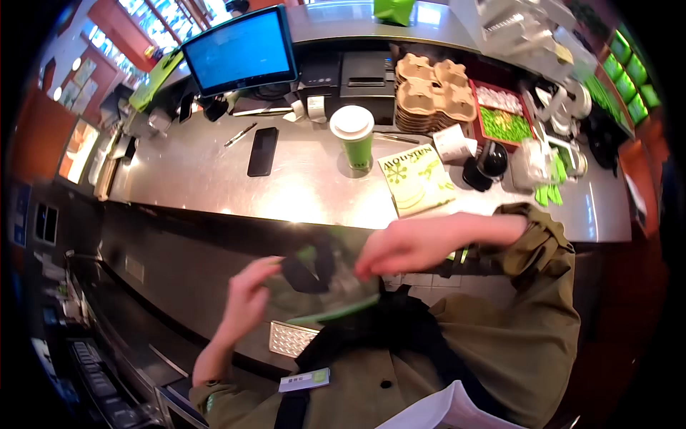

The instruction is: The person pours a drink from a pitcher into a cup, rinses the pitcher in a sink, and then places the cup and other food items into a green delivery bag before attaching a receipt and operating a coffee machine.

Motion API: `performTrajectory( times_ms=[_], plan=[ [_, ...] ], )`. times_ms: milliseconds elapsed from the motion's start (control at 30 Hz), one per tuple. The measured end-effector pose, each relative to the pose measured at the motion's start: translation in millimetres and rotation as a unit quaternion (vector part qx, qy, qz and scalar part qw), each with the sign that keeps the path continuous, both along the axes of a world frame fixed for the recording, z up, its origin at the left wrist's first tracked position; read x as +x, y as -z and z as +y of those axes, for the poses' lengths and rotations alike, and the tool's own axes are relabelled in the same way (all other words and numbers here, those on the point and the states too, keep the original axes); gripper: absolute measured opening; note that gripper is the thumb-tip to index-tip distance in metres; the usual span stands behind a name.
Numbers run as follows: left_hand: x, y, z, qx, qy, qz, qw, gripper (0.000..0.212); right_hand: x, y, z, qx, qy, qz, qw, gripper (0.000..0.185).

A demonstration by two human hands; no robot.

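Observation:
Between my hands hangs a see-through plastic bag [343, 289] with a dark print and a green lower edge, blurred by motion. My left hand [249, 295] grips its left side. At its upper right, my right hand [394, 248] has its fingers closed on the other side. Beyond them on the steel counter [198, 171] stands a green paper cup [358, 147] with a white lid, upright. A printed paper napkin or bag [415, 179] lies to the right of the cup, and a black smartphone [263, 152] lies to the left.
A monitor [241, 51], receipt printers [319, 75] and stacked cardboard cup carriers [435, 94] line the counter's back. Right of these are a red box [504, 115] of small wrapped items and a black device [485, 165]. A pen [240, 135] lies near the phone.

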State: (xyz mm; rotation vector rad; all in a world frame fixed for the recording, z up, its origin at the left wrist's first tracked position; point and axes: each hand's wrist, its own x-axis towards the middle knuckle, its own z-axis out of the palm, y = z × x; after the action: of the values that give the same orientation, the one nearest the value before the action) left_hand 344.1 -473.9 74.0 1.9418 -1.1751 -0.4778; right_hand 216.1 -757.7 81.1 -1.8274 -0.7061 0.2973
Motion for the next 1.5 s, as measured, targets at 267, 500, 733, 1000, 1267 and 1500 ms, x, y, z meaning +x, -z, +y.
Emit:
performTrajectory(
  times_ms=[267, 500, 733, 1000, 1267, 1500],
  plan=[
    [92.2, -73.0, 19.2, -0.126, -0.259, 0.038, 0.957, 0.052, 190.7, 10.0, -104.9, -0.436, 0.355, 0.155, 0.812, 0.101],
    [149.1, -79.7, -38.9, -0.122, -0.213, 0.089, 0.965, 0.05, 200.4, 59.1, -99.8, -0.515, 0.309, 0.171, 0.781, 0.091],
    [183.4, -55.4, -81.1, -0.071, -0.129, 0.089, 0.985, 0.048, 201.3, 55.6, -97.7, -0.539, 0.294, 0.114, 0.781, 0.088],
    [171.1, -41.1, -129.5, -0.094, -0.075, 0.065, 0.991, 0.044, 194.2, 28.9, -132.5, -0.476, 0.288, 0.09, 0.826, 0.078],
    [173.4, -52.5, -189.1, -0.034, -0.033, 0.091, 0.995, 0.049, 143.1, -210.3, -144.4, -0.351, 0.331, -0.062, 0.874, 0.081],
    [168.2, -51.7, -245.2, -0.039, 0.051, 0.024, 0.998, 0.053, 129.7, -277.6, -115.5, -0.326, 0.418, -0.055, 0.846, 0.089]
  ],
)
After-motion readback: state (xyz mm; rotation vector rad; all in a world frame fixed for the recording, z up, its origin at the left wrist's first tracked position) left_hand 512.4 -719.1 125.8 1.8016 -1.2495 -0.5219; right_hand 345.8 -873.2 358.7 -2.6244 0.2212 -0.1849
